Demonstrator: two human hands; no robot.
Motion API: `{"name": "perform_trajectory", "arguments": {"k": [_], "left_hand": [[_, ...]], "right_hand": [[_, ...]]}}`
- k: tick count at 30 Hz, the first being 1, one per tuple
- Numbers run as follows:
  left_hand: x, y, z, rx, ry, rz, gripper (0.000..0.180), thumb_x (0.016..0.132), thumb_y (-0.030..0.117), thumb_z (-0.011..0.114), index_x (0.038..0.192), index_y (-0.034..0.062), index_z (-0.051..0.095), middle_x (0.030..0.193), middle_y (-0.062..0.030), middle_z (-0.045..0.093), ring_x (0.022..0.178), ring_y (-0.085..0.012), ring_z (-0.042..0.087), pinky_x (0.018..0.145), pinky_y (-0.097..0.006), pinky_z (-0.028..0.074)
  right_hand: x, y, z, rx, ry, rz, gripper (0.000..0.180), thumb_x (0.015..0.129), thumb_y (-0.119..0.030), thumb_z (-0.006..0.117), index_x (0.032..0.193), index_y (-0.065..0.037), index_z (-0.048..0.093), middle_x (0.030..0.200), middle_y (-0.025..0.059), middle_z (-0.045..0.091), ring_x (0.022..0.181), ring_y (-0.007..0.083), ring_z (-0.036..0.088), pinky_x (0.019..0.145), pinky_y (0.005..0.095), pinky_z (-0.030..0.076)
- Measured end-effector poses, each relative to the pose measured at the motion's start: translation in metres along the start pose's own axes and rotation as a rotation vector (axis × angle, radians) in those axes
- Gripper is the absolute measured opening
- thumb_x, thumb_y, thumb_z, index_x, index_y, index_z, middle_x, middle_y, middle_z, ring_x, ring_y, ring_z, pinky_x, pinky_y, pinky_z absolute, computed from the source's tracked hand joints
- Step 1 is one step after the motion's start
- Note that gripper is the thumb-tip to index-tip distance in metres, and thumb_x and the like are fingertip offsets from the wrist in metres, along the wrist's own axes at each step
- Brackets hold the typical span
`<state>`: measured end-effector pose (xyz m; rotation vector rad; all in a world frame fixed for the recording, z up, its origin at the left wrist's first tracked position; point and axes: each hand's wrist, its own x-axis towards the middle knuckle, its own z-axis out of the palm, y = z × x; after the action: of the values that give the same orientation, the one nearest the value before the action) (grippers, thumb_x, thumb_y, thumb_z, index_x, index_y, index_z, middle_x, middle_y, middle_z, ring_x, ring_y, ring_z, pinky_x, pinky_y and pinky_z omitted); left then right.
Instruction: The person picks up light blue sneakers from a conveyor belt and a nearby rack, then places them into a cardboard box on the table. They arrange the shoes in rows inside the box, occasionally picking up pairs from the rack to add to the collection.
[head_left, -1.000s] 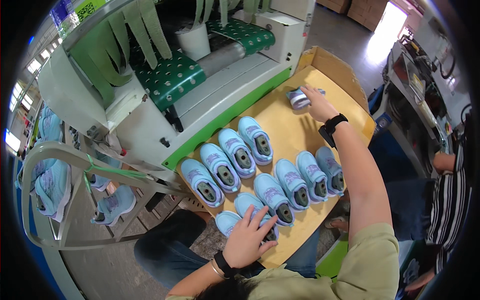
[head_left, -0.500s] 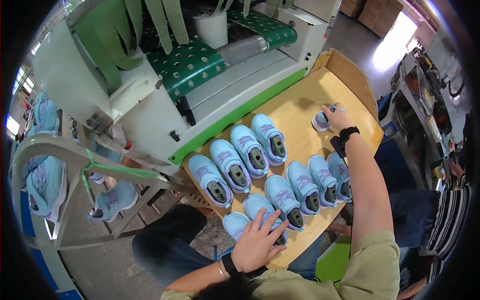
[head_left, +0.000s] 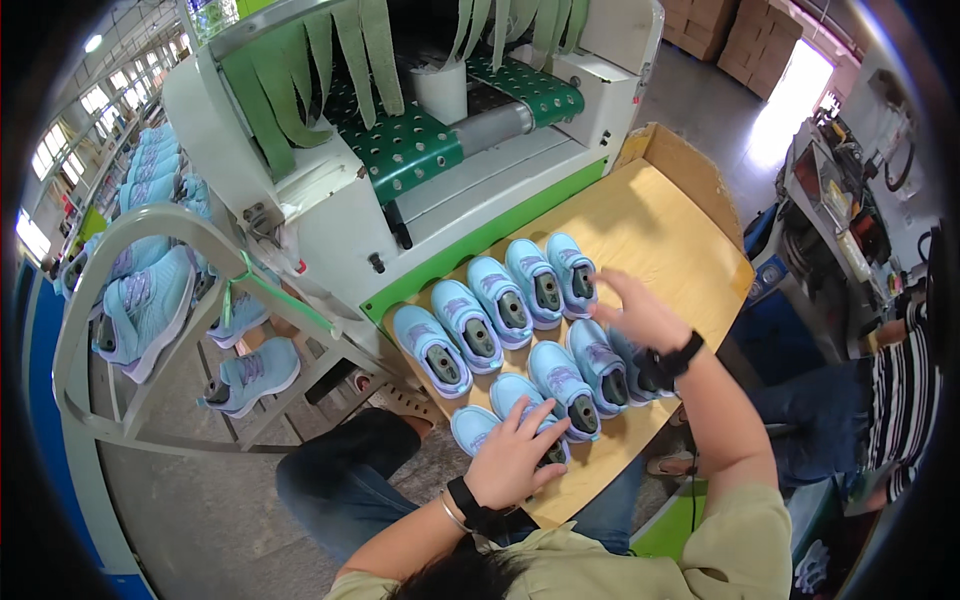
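Light blue shoes with lilac laces stand in two slanting rows on a wooden board, each visible opening filled by a dark grey-green last. My left hand rests with fingers spread over the near-left shoes, partly covering them. At the right end of the far row is a shoe. Beside its heel, my right hand has its fingers apart and nothing in them; I cannot tell whether the fingertips touch the shoe. My right forearm and wrist hide part of the near row's right-end shoe.
The wooden board has a cardboard edge at its far right. Beyond it stands a machine with a green perforated belt and hanging green strips. A rack with more shoes is on the left. Another person stands at right.
The shoe my right hand held at the board's far right now stands at the far row's right end. My right hand has come left and opened; the whole view has shifted slightly.
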<state>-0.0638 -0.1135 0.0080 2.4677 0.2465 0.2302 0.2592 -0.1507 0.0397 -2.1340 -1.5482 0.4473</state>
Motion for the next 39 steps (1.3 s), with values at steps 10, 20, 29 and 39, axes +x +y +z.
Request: {"name": "perform_trajectory", "arguments": {"k": [10, 20, 29, 39], "left_hand": [[-0.002, 0.000, 0.004, -0.004, 0.023, 0.012, 0.067, 0.087, 0.040, 0.078, 0.145, 0.0162, 0.055, 0.154, -0.0164, 0.046, 0.141, -0.0520, 0.040, 0.111, -0.055, 0.044], [-0.003, 0.008, 0.001, 0.025, 0.034, -0.005, 0.063, 0.084, 0.035, 0.083, 0.139, 0.0126, 0.062, 0.152, -0.0199, 0.048, 0.142, -0.0506, 0.041, 0.112, -0.053, 0.042], [-0.004, 0.009, 0.002, 0.034, 0.047, 0.012, 0.064, 0.084, 0.037, 0.082, 0.139, 0.0122, 0.062, 0.152, -0.0222, 0.049, 0.141, -0.0513, 0.042, 0.113, -0.053, 0.042], [-0.004, 0.005, 0.002, 0.044, 0.042, 0.014, 0.064, 0.086, 0.040, 0.080, 0.141, 0.0122, 0.061, 0.153, -0.0213, 0.048, 0.141, -0.0511, 0.041, 0.112, -0.053, 0.043]], "right_hand": [[-0.119, -0.031, 0.079, -0.261, 0.306, 0.046, 0.055, 0.094, -0.052, 0.068, 0.137, -0.018, 0.062, 0.145, 0.0147, 0.054, 0.141, 0.0355, 0.046, 0.120, 0.0701, 0.011], [-0.117, -0.027, 0.095, -0.279, 0.424, 0.011, 0.051, 0.098, -0.052, 0.061, 0.139, -0.021, 0.061, 0.140, 0.0110, 0.059, 0.131, 0.0318, 0.055, 0.121, 0.0707, 0.013], [-0.117, -0.028, 0.097, -0.231, 0.496, 0.012, 0.044, 0.097, -0.047, 0.064, 0.131, -0.020, 0.068, 0.134, 0.0105, 0.063, 0.124, 0.0300, 0.059, 0.121, 0.0657, 0.016], [-0.115, -0.027, 0.099, -0.231, 0.526, -0.006, 0.042, 0.097, -0.047, 0.065, 0.129, -0.020, 0.069, 0.132, 0.0098, 0.064, 0.124, 0.0299, 0.059, 0.122, 0.0644, 0.016]]}}
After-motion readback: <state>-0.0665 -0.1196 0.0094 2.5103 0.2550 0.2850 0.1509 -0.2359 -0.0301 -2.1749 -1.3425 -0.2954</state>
